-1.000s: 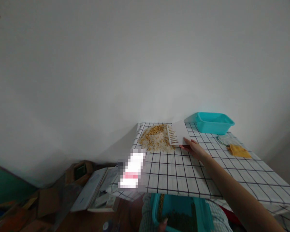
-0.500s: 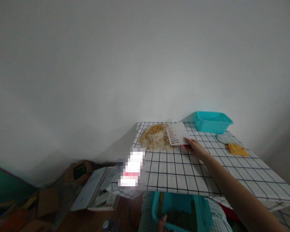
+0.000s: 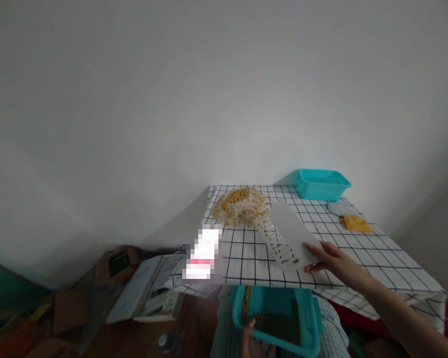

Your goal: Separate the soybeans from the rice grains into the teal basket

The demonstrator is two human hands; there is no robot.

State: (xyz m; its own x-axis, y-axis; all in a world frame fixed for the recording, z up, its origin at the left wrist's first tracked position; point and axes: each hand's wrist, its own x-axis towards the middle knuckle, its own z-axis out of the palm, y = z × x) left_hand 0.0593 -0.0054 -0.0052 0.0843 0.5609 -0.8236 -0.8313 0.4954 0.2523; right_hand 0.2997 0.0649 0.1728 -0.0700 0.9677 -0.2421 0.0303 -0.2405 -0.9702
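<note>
The right hand (image 3: 326,257), fingers wrapped on the white comb (image 3: 293,231), has drawn it from the bean heap (image 3: 242,206) toward the tabletop's (image 3: 248,266) near edge, apparently leaving the heap uncovered; the left hand's (image 3: 247,339) fingers grip the tub (image 3: 315,318) on the lap (image 3: 223,325).

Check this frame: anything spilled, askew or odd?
Yellow grains and pale bits lie loose on the checked cloth, possibly on purpose. A pixelated patch covers part of its left edge, hiding what is there.
</note>
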